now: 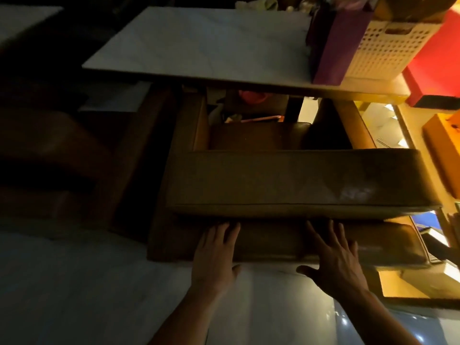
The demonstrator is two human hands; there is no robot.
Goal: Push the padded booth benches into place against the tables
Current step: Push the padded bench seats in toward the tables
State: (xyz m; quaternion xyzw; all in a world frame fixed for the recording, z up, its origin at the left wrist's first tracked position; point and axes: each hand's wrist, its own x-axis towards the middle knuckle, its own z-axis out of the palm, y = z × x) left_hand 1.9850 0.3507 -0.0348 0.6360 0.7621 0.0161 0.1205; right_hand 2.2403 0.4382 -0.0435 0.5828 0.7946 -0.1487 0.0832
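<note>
Pushing step in hand; left hand [216,255] and right hand [333,255] open, flat on bench [293,180] backrest. Next: steady shove toward table [199,43]; even pressure likely needed.

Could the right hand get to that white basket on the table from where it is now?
Probably not without stepping round. The right hand lies flat on the padded bench, and the white basket stands at the table's far right end, with the bench's whole width and a gap between.
</note>
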